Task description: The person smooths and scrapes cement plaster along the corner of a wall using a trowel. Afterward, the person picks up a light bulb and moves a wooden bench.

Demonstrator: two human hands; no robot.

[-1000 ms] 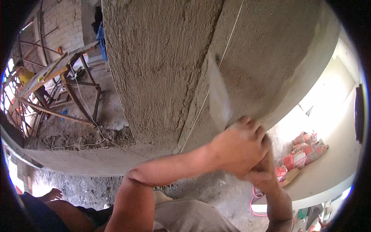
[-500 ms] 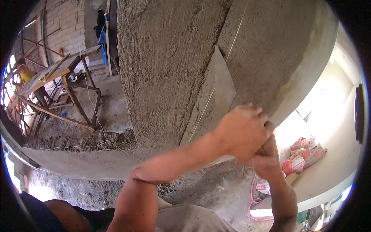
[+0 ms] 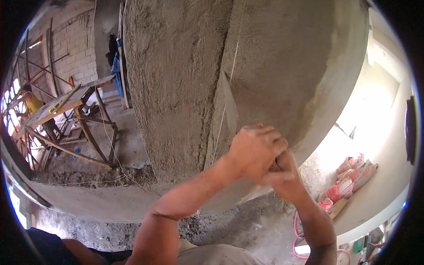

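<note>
- The right hand (image 3: 288,179) and the left hand (image 3: 257,150) are together near the middle of the frame; both are closed and seem to grip the handle of the trowel (image 3: 231,111), but the handle is hidden, so I cannot tell how much each one holds.
- The blade is in the centre of the frame, tip upward, close to the wall; whether its whole edge touches, I cannot tell.
- Behind the blade runs a thin white string (image 3: 220,132), and to its left a dark groove (image 3: 207,115) divides the rough part (image 3: 170,88) of the wall from the smoother part (image 3: 282,66).
- To do this well, in my judgement, the pressure should be even, the blade at a low angle, and the string not pushed out of its line.
- At the right of the frame, red and white sacks (image 3: 352,174) are piled; they look bulging, but their contents are not visible.
- Farther, in the upper left, stands a wooden worktop (image 3: 90,90).
</note>
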